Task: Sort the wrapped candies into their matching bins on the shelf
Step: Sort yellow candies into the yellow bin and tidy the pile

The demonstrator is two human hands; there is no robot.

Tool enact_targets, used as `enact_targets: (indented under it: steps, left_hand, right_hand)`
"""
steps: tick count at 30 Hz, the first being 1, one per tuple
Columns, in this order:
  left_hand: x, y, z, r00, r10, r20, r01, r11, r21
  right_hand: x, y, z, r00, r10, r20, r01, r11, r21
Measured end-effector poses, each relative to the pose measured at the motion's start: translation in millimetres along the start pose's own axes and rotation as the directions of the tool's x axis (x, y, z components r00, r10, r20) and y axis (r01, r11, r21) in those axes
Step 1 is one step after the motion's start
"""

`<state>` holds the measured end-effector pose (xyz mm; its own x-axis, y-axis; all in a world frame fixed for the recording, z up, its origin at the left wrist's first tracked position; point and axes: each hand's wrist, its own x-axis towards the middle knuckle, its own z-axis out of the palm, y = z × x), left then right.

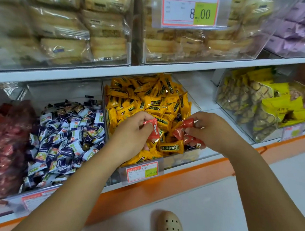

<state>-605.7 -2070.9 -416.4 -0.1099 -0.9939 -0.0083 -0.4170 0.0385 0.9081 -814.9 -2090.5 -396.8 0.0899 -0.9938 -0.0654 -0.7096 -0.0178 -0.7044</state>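
"Four bins along the lower shelf (161, 183), from the left?"
"Yes. First dark red candies (1, 149), then blue-and-white candies (64, 132), then yellow candies (145, 100). Well to the right is a bin of pineapple-pattern packets (249, 104)."
"What stands in the way?"
"Both forearms reach in over the shelf's orange edge, and the hands hide the middle of the yellow heap. A price tag (141, 171) covers that bin's front."
"And the strays?"
"Both are held over the yellow bin. The left grip (134, 132) pinches one red candy (154, 129) between thumb and fingers. Its long axis is nearly upright in the view, with the lettering running down it. The right grip (214, 131) curls round a bunch of red candies (185, 130). They point different ways, the top one slanting up to the right."
"Below?"
"A beige clog (171, 228) on the pale floor."
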Motion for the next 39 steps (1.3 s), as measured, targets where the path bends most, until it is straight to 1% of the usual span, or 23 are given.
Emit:
enact_targets:
  steps: [2, 5, 8, 10, 14, 17, 19, 21, 23, 27, 30, 33, 36, 38, 39]
  left_hand:
    - [-0.9, 0.3, 0.9, 1.0, -0.007, 0.012, 0.007, 0.999, -0.04]
    - [-4.4, 2.4, 0.7, 0.999, -0.025, 0.034, 0.028, 0.996, -0.084]
    - [-8.8, 5.9, -6.3, 0.997, -0.061, 0.045, 0.066, 0.989, -0.133]
    - [-12.9, 7.1, -14.6, 0.997, -0.069, 0.032, 0.074, 0.98, -0.184]
    - [-22.9, 7.4, -34.4, 0.995, -0.097, 0.034, 0.102, 0.926, -0.364]
    - [-28.3, 4.5, -53.8, 0.995, -0.104, 0.012, 0.101, 0.92, -0.379]
    - [-33.1, 0.8, -69.4, 0.994, -0.109, 0.003, 0.1, 0.892, -0.44]
    - [-40.1, -4.1, -87.2, 0.992, -0.121, -0.016, 0.097, 0.86, -0.501]
    - [-50.0, -10.1, -107.6, 0.989, -0.135, -0.067, 0.079, 0.84, -0.536]
    - [-75.4, -30.9, -153.5, 0.965, -0.158, -0.21, 0.037, 0.873, -0.486]
    - [-96.9, -49.8, -189.6, 0.934, -0.145, -0.328, 0.017, 0.932, -0.363]
    - [-116.6, -71.2, -228.4, 0.882, -0.106, -0.458, -0.005, 0.972, -0.236]
    - [-127.9, -92.5, -262.1, 0.792, -0.049, -0.608, -0.025, 0.993, -0.113]
    - [-130.5, -104.9, -277.2, 0.748, -0.031, -0.663, 0.008, 0.999, -0.038]
    - [-130.7, -111.7, -282.4, 0.745, -0.036, -0.667, 0.028, 0.999, -0.023]
  right_hand:
    - [-3.9, -5.1, -0.2, 1.0, -0.005, -0.019, 0.008, 0.991, 0.132]
    - [-10.8, -19.7, 7.9, 0.998, -0.069, -0.006, 0.068, 0.956, 0.285]
    - [-14.3, -35.7, 25.0, 0.993, -0.118, 0.03, 0.098, 0.92, 0.38]
    - [-13.5, -45.6, 36.4, 0.988, -0.153, 0.019, 0.133, 0.91, 0.392]
    - [-9.7, -64.0, 54.7, 0.978, -0.205, -0.025, 0.198, 0.894, 0.403]
    - [-8.2, -80.5, 69.4, 0.969, -0.244, -0.024, 0.23, 0.869, 0.438]
    - [-8.1, -93.7, 82.7, 0.959, -0.282, -0.031, 0.267, 0.859, 0.437]
    - [-6.4, -108.4, 99.7, 0.938, -0.342, -0.06, 0.337, 0.856, 0.393]
    - [-4.8, -126.7, 119.6, 0.913, -0.4, -0.083, 0.404, 0.849, 0.341]
    - [-7.6, -169.2, 166.3, 0.866, -0.497, -0.056, 0.486, 0.808, 0.334]
    - [-11.1, -199.1, 202.8, 0.84, -0.543, 0.002, 0.506, 0.784, 0.36]
    - [-13.4, -230.1, 239.7, 0.818, -0.574, 0.038, 0.514, 0.76, 0.397]
    - [-10.0, -254.8, 269.7, 0.792, -0.61, 0.029, 0.563, 0.747, 0.352]
    - [-6.3, -264.1, 284.6, 0.771, -0.635, 0.046, 0.593, 0.743, 0.311]
    - [-5.0, -266.7, 289.5, 0.758, -0.65, 0.061, 0.608, 0.737, 0.295]
